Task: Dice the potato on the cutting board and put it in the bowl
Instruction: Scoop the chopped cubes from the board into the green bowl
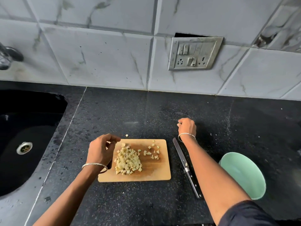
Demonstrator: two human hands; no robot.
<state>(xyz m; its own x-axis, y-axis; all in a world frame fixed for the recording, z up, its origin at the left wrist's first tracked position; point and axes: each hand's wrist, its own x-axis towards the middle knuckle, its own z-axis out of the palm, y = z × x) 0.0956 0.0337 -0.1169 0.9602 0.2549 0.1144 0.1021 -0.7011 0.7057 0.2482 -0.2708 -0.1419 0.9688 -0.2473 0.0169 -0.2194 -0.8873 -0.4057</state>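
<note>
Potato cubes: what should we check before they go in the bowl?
1. Potato all diced: ok. The potato cubes sit in a heap on the cutting board.
2. Knife put down: ok. The knife lies on the countertop right of the board, with no hand on it.
3. Bowl close by: ok. The green bowl stands beside the right forearm.
4. All pieces on the board: not ok. One stray piece lies on the countertop behind the board.
5. Hands free: cannot tell. The left hand and right hand are both curled and may be pinching something small.
</note>
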